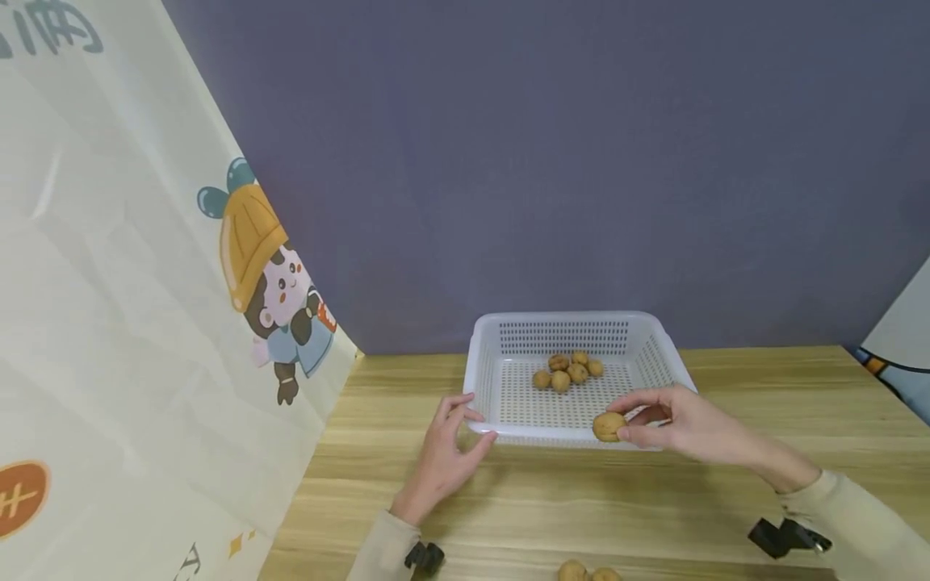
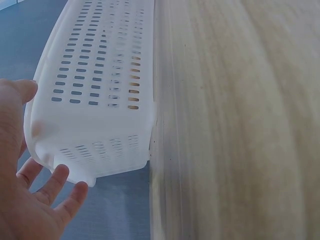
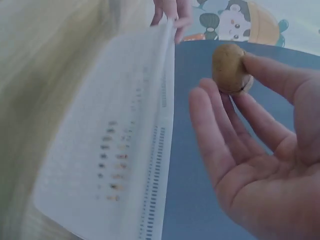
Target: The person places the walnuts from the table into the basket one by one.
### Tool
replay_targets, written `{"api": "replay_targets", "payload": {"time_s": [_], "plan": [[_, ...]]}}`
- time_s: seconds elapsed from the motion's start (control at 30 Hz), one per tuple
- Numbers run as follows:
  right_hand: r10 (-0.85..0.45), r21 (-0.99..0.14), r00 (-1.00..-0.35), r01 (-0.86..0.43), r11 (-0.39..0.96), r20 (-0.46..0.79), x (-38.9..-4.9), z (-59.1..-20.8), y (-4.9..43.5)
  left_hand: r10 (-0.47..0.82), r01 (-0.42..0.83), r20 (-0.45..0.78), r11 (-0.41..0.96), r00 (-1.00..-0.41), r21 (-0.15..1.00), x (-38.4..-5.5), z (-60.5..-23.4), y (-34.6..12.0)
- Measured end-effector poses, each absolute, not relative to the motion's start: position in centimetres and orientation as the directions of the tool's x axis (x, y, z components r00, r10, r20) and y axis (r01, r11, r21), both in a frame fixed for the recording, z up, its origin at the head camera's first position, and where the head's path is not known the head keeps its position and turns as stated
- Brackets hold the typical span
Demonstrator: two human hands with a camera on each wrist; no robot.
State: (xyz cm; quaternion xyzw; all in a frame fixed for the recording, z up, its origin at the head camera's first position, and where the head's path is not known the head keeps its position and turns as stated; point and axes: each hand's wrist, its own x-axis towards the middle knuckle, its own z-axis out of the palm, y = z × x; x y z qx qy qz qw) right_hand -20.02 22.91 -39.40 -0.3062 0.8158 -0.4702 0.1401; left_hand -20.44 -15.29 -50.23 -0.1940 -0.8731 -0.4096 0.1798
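Observation:
A white plastic basket [image 1: 570, 433] with slotted walls stands on the table against the dark backdrop. Several walnuts [image 1: 560, 381] lie grouped inside it. My left hand [image 1: 443, 461] holds the basket's near left corner, thumb on the front rim and fingers around the side; the left wrist view shows the thumb [image 2: 26, 90] on the rim. Between the thumb and fingers of my right hand [image 1: 672, 420] is a walnut [image 1: 609, 427], held over the near right part of the front rim. The right wrist view shows that walnut [image 3: 229, 69] at the fingertips.
More walnuts [image 1: 574, 570] lie on the wooden table [image 1: 523, 516] at the bottom edge of the head view, partly cut off. A pale printed sheet [image 1: 131, 282] with a cartoon figure rises on the left. Behind the basket stands a dark blue-grey panel [image 1: 552, 161].

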Motion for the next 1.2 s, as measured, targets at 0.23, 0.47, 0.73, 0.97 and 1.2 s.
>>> {"api": "replay_targets", "payload": {"time_s": [0.23, 0.47, 0.73, 0.97, 1.2], "plan": [[-0.566, -0.830, -0.824, -0.293, 0.475, -0.034, -23.0, -36.9, 23.4, 0.196, 0.491, 0.474, 0.584, -0.858, 0.646, -20.5, -50.2, -15.2], [-0.523, -0.805, -0.850, -0.272, 0.527, -0.056, -25.4, -36.1, 23.3, 0.214, 0.503, 0.477, 0.582, -0.853, 0.639, -20.5, -50.3, -15.0], [-0.489, -0.820, -0.868, -0.215, 0.531, -0.089, -30.5, -36.6, 21.6, 0.190, 0.490, 0.476, 0.574, -0.859, 0.656, -20.6, -50.2, -15.3], [-0.446, -0.827, -0.890, -0.181, 0.532, -0.092, -33.4, -37.8, 20.8, 0.204, 0.497, 0.475, 0.579, -0.856, 0.646, -20.4, -50.4, -15.5], [-0.394, -0.843, -0.918, -0.172, 0.509, -0.051, -35.2, -39.8, 21.2, 0.212, 0.506, 0.483, 0.583, -0.850, 0.636, -20.6, -50.4, -15.5]]}}
